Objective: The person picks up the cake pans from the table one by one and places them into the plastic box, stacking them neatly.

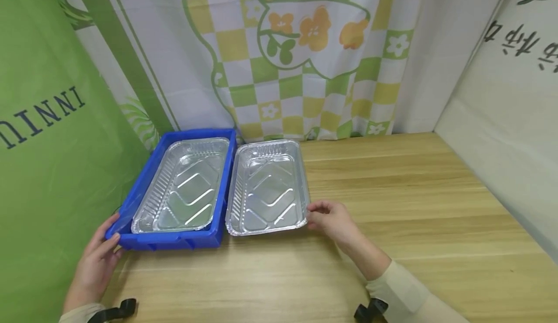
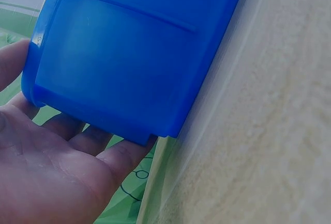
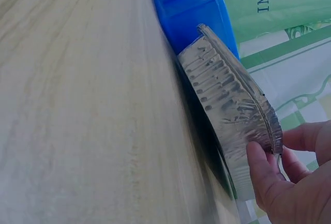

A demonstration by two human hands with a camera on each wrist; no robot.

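A shallow blue plastic bin (image 1: 174,240) stands at the left of the wooden table, with a rectangular foil tray (image 1: 196,182) lying inside it. My left hand (image 1: 98,260) holds the bin's near left corner, thumb at the rim and fingers along the outer wall (image 2: 119,63). A second foil tray (image 1: 270,187) is right beside the bin, its ribbed side (image 3: 222,87) showing in the right wrist view. My right hand (image 1: 333,223) pinches this tray's rim near its front right corner. Dark shadow shows beneath the tray's edge in the right wrist view.
The wooden table (image 1: 392,192) extends to the right of the trays. A checked, flowered curtain (image 1: 301,85) hangs behind them. Green cloth (image 1: 56,168) borders the left side, and a white panel (image 1: 505,119) borders the right.
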